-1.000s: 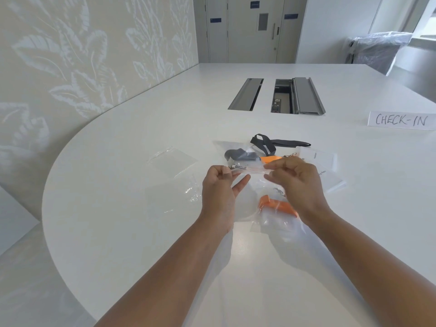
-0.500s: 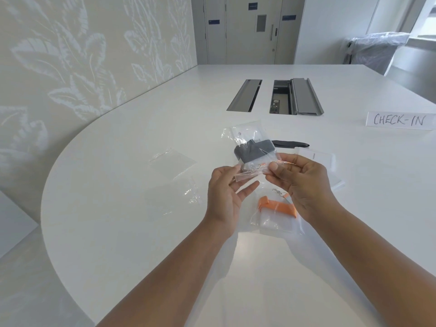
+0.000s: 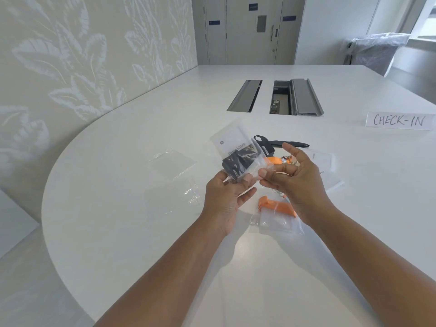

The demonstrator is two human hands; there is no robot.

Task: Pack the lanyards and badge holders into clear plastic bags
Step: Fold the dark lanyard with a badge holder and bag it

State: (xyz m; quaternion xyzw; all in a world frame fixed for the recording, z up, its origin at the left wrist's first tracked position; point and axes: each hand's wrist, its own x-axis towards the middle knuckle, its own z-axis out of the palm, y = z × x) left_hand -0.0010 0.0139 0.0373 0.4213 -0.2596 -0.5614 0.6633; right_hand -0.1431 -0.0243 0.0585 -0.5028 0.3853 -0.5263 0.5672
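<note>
Clear plastic bag (image 3: 236, 147), one, held tilted above the white table (image 3: 118, 208). Contents: dark lanyard (image 3: 238, 162), bunched at the lower end, and a white badge card (image 3: 230, 140) with a printed name above it. The left hand (image 3: 226, 197) pinched the bag's lower edge between thumb and fingers. The right hand (image 3: 292, 180) nipped the adjoining corner with thumb and forefinger, its other fingers loosely spread. Both hands met at what was probably the mouth end, so sealing was likely the step in hand. Whether the closure was shut could not be told.

Handling, as judged: film thin, limp and slick, nearly weightless. The card gave the only stiffness. Best taken along the opening strip, pinched flat, since a grip on the body would slide over the contents or crumple the film.

Around the held bag:
- Nearer the person, a second bag (image 3: 276, 223) lay on the table with a packed orange lanyard (image 3: 276, 206).
- Just beyond it lay a loose black lanyard (image 3: 283, 144).
- Behind the right hand lay a loose orange lanyard (image 3: 273, 160).
- To its right were pale badge holders (image 3: 323, 159).
- To its left lay two empty bags (image 3: 172, 162), flat.
</note>
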